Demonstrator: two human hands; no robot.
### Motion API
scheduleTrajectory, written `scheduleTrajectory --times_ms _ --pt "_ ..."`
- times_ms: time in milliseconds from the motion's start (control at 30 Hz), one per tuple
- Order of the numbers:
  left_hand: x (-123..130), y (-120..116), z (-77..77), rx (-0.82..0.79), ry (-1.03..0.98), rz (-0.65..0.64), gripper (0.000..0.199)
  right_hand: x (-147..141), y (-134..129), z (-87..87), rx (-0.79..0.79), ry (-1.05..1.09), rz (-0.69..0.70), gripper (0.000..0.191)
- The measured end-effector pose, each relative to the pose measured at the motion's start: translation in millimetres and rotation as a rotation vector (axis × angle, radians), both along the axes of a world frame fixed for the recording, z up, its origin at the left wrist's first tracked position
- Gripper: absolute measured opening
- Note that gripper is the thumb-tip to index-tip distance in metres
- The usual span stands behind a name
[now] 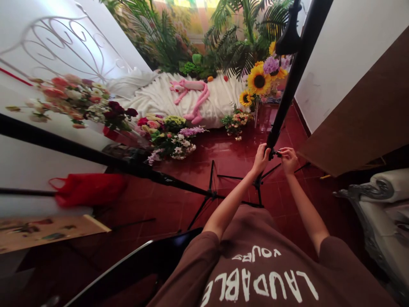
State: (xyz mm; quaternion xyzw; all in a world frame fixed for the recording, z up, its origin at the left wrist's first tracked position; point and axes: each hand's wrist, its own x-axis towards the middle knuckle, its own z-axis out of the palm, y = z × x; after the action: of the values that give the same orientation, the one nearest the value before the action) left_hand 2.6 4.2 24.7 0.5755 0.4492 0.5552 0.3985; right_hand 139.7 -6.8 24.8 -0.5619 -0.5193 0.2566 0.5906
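A black light stand (pixel 283 100) rises in front of me, leaning to the upper right in view, its legs spread on the red tiled floor. Around its pole, my left hand (pixel 261 158) is wrapped just at a joint. Beside it, my right hand (pixel 288 160) pinches the small black knob (pixel 277 154) that sticks out from that joint. Both hands are at about the same height. The part of the pole under my left fingers is hidden.
A second black stand (pixel 159 175) crosses the left side, its legs near the first stand's. Flower bunches (pixel 175 136), a bed with a pink plush toy (pixel 193 87), and sunflowers (pixel 258 81) lie ahead. A silver-trimmed sofa (pixel 380 192) is at right, a red bag (pixel 89 187) at left.
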Motion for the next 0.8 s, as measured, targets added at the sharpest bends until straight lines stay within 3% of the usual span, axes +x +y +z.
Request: scheduleTrajectory --times_ms 100,233,433,533,633,800 --pt "-2.2 4.6 3.5 0.017 0.015 0.025 0.03 1.3 -1.4 1.3 -0.026 0.018 -0.01 0.021" --pt "-3.1 12.4 18.3 0.02 0.011 -0.029 0.031 4.3 -15.5 6.4 -0.049 -0.004 0.103 0.012" --pt "6.2 28.2 75.0 0.164 -0.136 -0.094 0.038 1.8 -32.6 14.8 -0.071 0.017 0.159 0.017" --pt "8.0 33.8 94.8 0.197 -0.177 -0.12 0.039 3.5 -31.6 14.8 -0.072 -0.001 0.17 0.018" --pt "7.5 34.2 96.5 0.212 -0.164 -0.125 0.042 7.7 -26.7 12.8 -0.097 0.009 0.174 0.022" --pt "8.2 33.4 83.8 0.19 -0.167 -0.153 0.044 7.8 -10.8 10.0 -0.177 0.169 0.205 0.028"
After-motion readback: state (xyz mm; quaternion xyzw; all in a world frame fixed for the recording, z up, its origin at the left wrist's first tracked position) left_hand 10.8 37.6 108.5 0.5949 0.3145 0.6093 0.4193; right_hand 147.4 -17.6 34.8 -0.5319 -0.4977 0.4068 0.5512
